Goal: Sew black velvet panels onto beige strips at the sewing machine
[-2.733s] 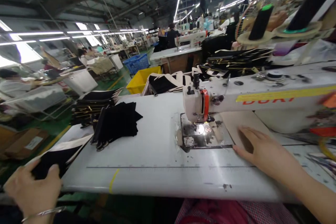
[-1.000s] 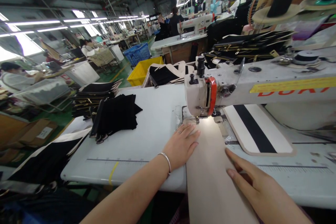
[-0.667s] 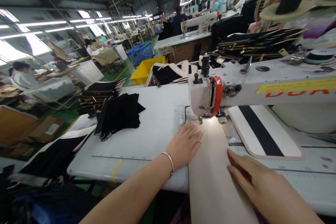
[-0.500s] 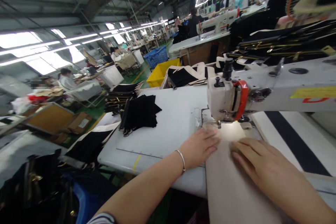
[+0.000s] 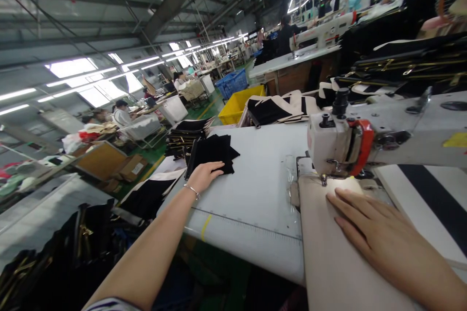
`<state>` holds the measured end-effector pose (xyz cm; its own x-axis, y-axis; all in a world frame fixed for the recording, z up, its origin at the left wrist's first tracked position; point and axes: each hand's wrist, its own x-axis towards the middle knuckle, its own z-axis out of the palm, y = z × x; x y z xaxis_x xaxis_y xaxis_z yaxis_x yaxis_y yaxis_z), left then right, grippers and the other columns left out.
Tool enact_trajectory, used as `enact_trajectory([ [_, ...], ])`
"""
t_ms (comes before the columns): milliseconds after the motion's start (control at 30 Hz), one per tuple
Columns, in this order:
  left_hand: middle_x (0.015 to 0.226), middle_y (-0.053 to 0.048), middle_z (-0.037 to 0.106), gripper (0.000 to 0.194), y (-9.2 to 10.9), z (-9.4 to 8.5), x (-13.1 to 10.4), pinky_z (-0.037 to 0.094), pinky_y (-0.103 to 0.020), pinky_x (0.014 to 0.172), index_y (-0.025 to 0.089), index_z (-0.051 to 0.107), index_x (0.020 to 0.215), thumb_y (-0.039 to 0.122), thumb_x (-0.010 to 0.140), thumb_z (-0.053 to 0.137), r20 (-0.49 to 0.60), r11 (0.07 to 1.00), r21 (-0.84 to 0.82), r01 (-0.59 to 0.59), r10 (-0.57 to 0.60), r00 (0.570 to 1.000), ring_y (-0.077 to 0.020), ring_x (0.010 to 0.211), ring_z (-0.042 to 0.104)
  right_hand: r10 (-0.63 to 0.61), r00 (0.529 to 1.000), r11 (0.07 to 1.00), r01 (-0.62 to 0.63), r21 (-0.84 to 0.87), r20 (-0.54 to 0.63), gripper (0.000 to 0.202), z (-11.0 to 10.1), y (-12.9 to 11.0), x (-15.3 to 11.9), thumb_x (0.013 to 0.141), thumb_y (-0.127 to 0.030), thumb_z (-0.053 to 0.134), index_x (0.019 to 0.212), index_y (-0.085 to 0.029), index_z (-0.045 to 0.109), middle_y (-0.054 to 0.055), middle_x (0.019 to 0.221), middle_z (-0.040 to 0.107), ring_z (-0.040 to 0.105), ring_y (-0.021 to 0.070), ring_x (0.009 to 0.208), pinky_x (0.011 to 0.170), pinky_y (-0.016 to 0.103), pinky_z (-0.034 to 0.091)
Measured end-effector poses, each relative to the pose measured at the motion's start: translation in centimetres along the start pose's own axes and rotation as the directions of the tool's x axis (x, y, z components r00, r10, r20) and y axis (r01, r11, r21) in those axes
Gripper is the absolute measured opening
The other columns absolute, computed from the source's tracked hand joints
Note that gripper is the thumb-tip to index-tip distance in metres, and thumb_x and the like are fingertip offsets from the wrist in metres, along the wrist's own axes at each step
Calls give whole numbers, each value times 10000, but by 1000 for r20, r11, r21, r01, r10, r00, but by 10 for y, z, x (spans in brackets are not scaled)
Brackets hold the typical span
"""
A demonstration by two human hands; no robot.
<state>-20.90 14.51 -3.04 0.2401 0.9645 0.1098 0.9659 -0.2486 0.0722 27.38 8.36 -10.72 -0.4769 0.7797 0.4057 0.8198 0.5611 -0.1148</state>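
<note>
My left hand (image 5: pixel 206 176) is at the near edge of a small pile of black fabric pieces (image 5: pixel 211 150) on the sewing table. Its fingers stretch out over the cloth, and the fingertips touch it. My right hand (image 5: pixel 368 228) lies flat, fingers extended, on a long beige fabric panel (image 5: pixel 328 257). The panel's far end is beneath the needle area of a white sewing machine (image 5: pixel 328 146) with a red-orange lever on its head. Part of the panel is hidden under my right hand.
Stacked black zippered pieces (image 5: pixel 186 138) stand at the table's left edge. Behind are a yellow bin (image 5: pixel 237 104), a blue crate (image 5: pixel 231 82) and black-and-beige panels (image 5: pixel 280 108). Black zippered items (image 5: pixel 54 252) fill the lower left. A striped panel (image 5: pixel 430 199) lies right of the needle.
My left hand has left the beige panel beside the needle and moved left to the black fabric pieces. My right hand stays on the panel, now flatter. The view has shifted left.
</note>
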Motion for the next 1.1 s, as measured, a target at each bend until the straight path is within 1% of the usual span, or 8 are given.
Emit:
enact_trajectory([
  [333,1345,-128,568,390,10,10,-4,403,-408,1082,132,599,1210,55,832,536,-120,988,153,3,16,993,-252,1258,528,-25,1000,998,26,-50,16,515,6,4,-1,948,-523,390,1387,-265,465,26,1410,478,425,239,1280,1051,456,351],
  [467,1230,-128,642,335,17,-18,-11,479,-393,984,130,584,1218,111,926,422,-223,974,204,102,-55,973,-244,1111,621,-30,1000,998,30,-55,0,499,4,5,1,955,-495,396,1392,-262,459,33,1401,486,430,245,1268,1044,452,348],
  [567,1289,-137,598,373,59,-43,-29,441,-418,1017,130,512,1313,175,979,353,-316,970,226,88,-13,949,-259,1167,574,-26,999,998,27,-52,24,491,0,4,7,956,-495,396,1387,-268,464,40,1367,512,471,263,1208,1001,462,371],
  [633,1250,-115,621,357,104,-48,-46,446,-396,1007,149,526,1302,191,983,371,-245,971,223,-91,146,959,-240,1131,585,-19,999,998,22,-54,47,474,-2,3,12,959,-489,394,1373,-275,478,43,1329,538,500,271,1156,972,473,380],
  [767,1233,-58,628,325,175,-26,-53,450,-353,1002,226,590,1213,403,972,464,110,897,-52,-440,443,890,-207,1147,571,18,999,998,-16,-61,32,440,-5,-4,18,970,-448,383,1356,-267,490,66,1334,529,495,290,1161,940,487,378],
  [867,1384,-111,498,365,180,5,-17,349,-409,1090,190,520,1289,373,984,439,12,961,-99,-258,260,966,-235,1305,434,22,1000,999,-21,-34,20,423,-7,-6,19,973,-423,390,1351,-260,489,71,1356,513,483,286,1185,945,478,370],
  [967,1165,-135,583,311,167,30,27,407,-442,990,143,577,1127,370,916,563,-55,994,-110,-15,9,998,-273,1145,522,25,999,999,-24,-28,26,398,-12,-8,17,976,-396,394,1335,-263,500,58,1342,526,489,271,1175,947,463,368],
  [1100,900,-46,588,150,175,40,46,463,-365,861,176,580,856,317,852,631,-26,984,-169,-57,53,998,-213,910,564,34,999,999,-33,-28,31,379,-16,-10,17,978,-367,395,1326,-260,503,48,1340,529,491,258,1169,944,448,366],
])
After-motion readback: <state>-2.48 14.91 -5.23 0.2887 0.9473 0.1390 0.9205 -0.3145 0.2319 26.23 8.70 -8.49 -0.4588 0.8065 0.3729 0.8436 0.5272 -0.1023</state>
